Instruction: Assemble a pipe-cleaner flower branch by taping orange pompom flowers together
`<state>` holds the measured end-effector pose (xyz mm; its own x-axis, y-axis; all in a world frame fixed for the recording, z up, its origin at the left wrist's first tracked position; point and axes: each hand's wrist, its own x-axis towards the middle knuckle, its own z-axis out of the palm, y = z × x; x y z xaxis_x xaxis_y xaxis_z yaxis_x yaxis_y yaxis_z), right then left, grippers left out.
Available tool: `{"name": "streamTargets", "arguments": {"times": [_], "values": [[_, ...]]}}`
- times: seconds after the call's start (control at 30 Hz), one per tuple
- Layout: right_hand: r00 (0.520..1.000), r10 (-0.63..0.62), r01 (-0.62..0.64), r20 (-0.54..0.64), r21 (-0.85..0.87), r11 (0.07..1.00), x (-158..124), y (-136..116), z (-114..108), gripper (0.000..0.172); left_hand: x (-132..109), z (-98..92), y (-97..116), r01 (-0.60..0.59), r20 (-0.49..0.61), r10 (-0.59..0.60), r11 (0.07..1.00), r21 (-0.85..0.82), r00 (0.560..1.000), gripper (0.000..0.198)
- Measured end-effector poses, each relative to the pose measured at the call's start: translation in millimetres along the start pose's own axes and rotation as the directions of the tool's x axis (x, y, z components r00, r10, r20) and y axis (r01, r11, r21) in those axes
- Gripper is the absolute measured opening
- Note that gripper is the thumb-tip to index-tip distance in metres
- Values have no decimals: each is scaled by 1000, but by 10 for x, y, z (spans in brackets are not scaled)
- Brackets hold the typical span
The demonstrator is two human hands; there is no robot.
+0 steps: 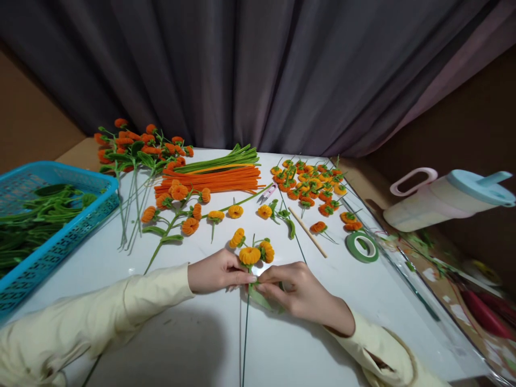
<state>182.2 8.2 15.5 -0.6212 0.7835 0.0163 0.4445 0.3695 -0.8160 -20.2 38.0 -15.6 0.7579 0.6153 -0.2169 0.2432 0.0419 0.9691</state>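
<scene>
Though small, fuzzy orange blossoms [250, 255], green stem [244, 333].

Overhead light, bright and even on the white table [363, 301]. One soft grey shadow lies on it at lower centre. The curtain [258, 64] at top is dim. Edges bend outward, wide-angle. Centre is sharp; the lower right corner is smeared.

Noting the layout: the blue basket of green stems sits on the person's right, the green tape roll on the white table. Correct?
No: the head view shows the blue basket of green stems on the person's left. The green tape roll is on the white table.
</scene>
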Motion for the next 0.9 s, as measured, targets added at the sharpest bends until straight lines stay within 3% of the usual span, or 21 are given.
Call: {"name": "streamTargets", "arguments": {"times": [0.4,0.63,0.77,0.9], "values": [[998,-56,56,23,12,998,15,34,-19,13,-5,2,-3,73,36,-70,994,-84,997,33],[977,-212,210,-3,-140,968,6,37,-125,18,4,5,24,79,24,-77,992,-99,997,36],[980,-178,163,-87,-158,974,2,39,-192,14,-4,12,13,49,4,-49,993,-111,999,35],[986,-147,134,-77,-159,978,0,12,-154,16,-9,16,9,49,-21,-52,994,-98,998,34]]}}
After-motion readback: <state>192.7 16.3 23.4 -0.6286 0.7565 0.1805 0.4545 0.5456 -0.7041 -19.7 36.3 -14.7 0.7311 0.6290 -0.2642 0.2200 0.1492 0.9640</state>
